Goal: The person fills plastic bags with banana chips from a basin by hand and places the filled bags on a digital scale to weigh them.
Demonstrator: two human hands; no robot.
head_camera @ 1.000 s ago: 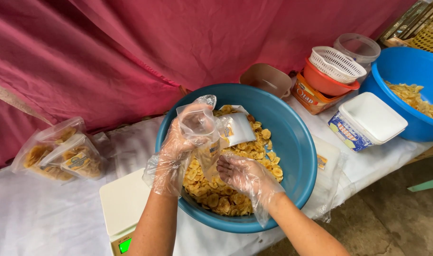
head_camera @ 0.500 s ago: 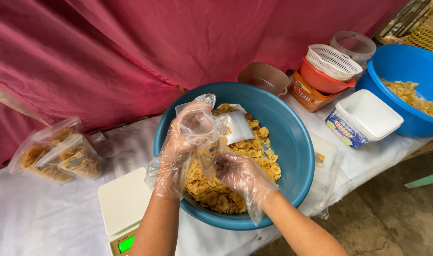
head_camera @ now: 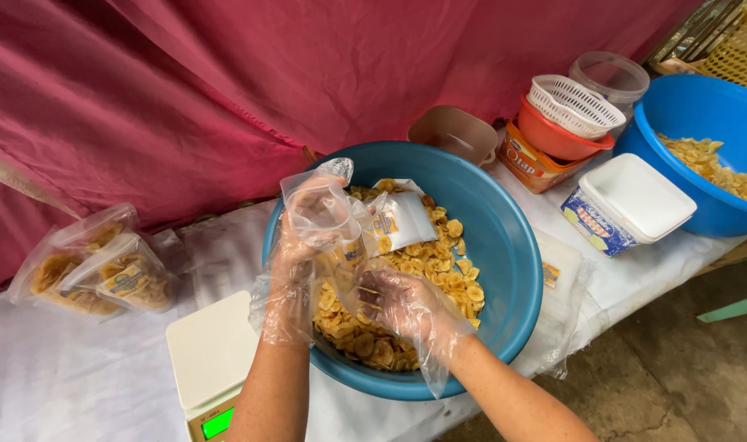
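Both of my hands wear loose clear plastic gloves and work over a large blue basin (head_camera: 504,245) half filled with yellow banana chips (head_camera: 439,262). My left hand (head_camera: 304,237) holds a small clear plastic bag (head_camera: 353,245) upright by its mouth above the chips. My right hand (head_camera: 402,307) is closed on a scoop of chips just beside and below the bag's opening. Another labelled clear bag (head_camera: 402,217) lies on the chips at the back of the basin.
A white kitchen scale (head_camera: 210,352) stands left of the basin. Filled chip bags (head_camera: 95,270) lie at far left. To the right are flat bags (head_camera: 558,282), a white tub (head_camera: 627,205), a second blue basin (head_camera: 701,115) with chips, and stacked bowls (head_camera: 566,115). A red cloth (head_camera: 226,82) hangs behind.
My right hand has dipped slightly into the chips and closed nearer the bag. The left hand and the bag have stayed almost where they were.
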